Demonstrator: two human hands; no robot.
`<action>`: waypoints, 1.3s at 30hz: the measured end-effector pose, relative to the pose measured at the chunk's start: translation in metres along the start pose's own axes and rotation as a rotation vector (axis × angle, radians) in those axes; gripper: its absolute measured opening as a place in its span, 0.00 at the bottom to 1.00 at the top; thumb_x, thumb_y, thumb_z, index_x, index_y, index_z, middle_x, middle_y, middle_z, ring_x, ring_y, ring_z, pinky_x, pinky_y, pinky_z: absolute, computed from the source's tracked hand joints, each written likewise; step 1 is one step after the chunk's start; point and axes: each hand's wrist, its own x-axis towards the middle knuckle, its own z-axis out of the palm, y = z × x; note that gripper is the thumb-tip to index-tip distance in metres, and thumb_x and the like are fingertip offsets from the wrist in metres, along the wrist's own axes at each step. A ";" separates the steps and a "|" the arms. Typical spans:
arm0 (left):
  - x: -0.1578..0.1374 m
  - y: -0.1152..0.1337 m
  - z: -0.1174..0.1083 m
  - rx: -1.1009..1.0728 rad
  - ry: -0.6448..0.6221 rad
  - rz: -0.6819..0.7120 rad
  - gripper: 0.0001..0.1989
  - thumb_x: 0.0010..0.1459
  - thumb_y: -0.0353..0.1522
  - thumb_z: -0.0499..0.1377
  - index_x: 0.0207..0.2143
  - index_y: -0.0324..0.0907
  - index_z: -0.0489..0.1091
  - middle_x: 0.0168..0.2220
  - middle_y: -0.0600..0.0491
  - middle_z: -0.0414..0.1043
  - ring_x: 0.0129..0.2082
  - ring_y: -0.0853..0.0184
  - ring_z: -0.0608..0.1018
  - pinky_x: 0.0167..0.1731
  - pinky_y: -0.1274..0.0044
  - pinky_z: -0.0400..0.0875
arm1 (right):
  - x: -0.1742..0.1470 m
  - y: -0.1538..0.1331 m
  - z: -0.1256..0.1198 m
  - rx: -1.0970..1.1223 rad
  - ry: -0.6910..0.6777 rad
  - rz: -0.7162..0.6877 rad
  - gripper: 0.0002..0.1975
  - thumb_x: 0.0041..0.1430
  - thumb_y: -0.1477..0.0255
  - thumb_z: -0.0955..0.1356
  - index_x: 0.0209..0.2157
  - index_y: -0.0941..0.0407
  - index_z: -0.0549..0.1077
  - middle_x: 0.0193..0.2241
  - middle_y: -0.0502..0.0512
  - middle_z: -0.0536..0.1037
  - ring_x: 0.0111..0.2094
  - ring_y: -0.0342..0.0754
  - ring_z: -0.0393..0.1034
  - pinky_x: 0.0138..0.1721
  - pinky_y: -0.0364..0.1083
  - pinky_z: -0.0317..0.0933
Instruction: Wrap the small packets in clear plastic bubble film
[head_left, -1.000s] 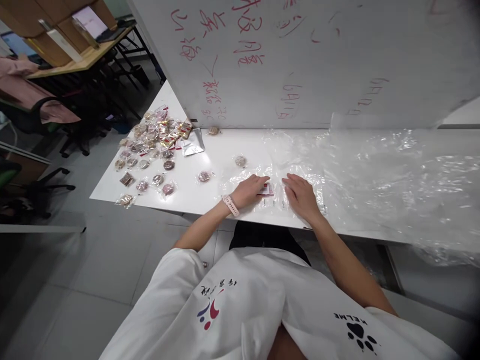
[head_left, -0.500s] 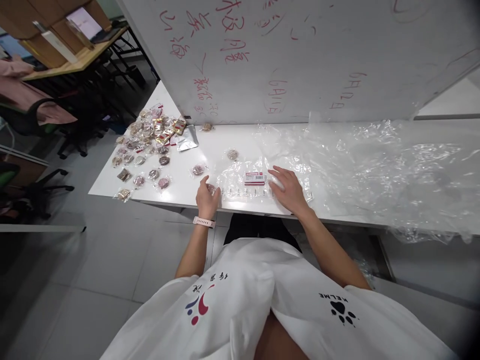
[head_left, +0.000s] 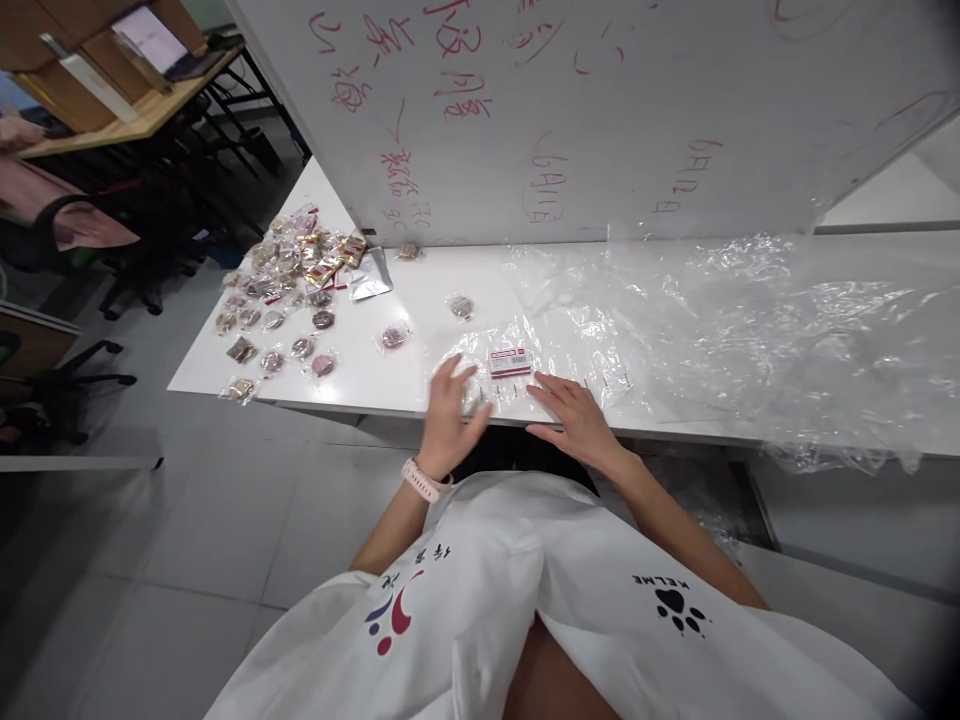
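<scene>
My left hand, slightly blurred, is over the near left part of a clear plastic bag, its thumb and fingers apart. No held thing shows in it, though the space under its fingers is partly hidden. Between my hands, a small white card-like packet with red bands and a barcode lies flat on the bag. My right hand is open at the packet's right, fingertips close to its edge; whether they touch it I cannot tell. A round pinkish wrapped snack and a round brownish one lie beyond my left hand.
At the white table's left end lies a heap of wrapped snacks, with gold packets and a silver pouch. Crumpled clear plastic spreads over the right side and hangs past the front edge. A whiteboard stands behind.
My left hand has moved right, toward the packet, and the wrapped piece beside its fingers no longer shows. My right hand has shifted slightly nearer my body. The view has shifted slightly.
</scene>
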 end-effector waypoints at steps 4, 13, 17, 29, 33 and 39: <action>0.015 0.003 0.032 0.141 -0.384 0.313 0.49 0.52 0.39 0.68 0.69 0.46 0.44 0.72 0.39 0.41 0.73 0.50 0.42 0.68 0.51 0.45 | -0.007 -0.006 0.006 0.002 0.073 -0.007 0.22 0.68 0.65 0.63 0.62 0.48 0.67 0.63 0.54 0.67 0.57 0.56 0.64 0.54 0.58 0.61; 0.034 -0.025 0.017 0.036 -0.450 0.377 0.34 0.56 0.33 0.65 0.62 0.45 0.56 0.67 0.41 0.58 0.70 0.53 0.57 0.64 0.55 0.60 | 0.013 -0.006 -0.017 -0.085 0.047 0.032 0.20 0.73 0.67 0.56 0.42 0.53 0.79 0.43 0.56 0.82 0.42 0.51 0.74 0.43 0.50 0.59; 0.045 -0.013 0.015 0.040 -0.417 0.337 0.22 0.61 0.37 0.62 0.56 0.44 0.63 0.58 0.43 0.70 0.65 0.54 0.65 0.59 0.58 0.66 | 0.045 -0.003 -0.032 -0.246 -0.028 0.177 0.21 0.73 0.65 0.56 0.40 0.56 0.77 0.30 0.58 0.81 0.30 0.50 0.73 0.33 0.47 0.54; 0.116 -0.006 0.021 0.124 -0.466 0.103 0.02 0.58 0.27 0.58 0.34 0.42 0.68 0.32 0.51 0.75 0.31 0.63 0.76 0.30 0.74 0.65 | 0.106 0.013 -0.045 -0.167 -0.155 0.249 0.16 0.69 0.68 0.60 0.35 0.56 0.78 0.29 0.56 0.79 0.30 0.50 0.69 0.38 0.50 0.54; 0.123 -0.008 0.024 0.130 -0.489 0.112 0.06 0.56 0.25 0.57 0.36 0.42 0.68 0.31 0.53 0.74 0.30 0.64 0.75 0.29 0.74 0.63 | 0.101 0.009 -0.034 -0.208 0.092 0.158 0.17 0.68 0.72 0.59 0.40 0.57 0.79 0.42 0.62 0.78 0.44 0.57 0.67 0.46 0.55 0.53; 0.117 -0.007 0.027 0.149 -0.463 0.100 0.07 0.58 0.25 0.58 0.40 0.42 0.69 0.36 0.51 0.77 0.35 0.63 0.77 0.34 0.73 0.66 | 0.082 -0.006 0.001 -0.121 0.170 -0.039 0.21 0.71 0.67 0.57 0.59 0.54 0.69 0.56 0.60 0.73 0.54 0.59 0.62 0.50 0.56 0.56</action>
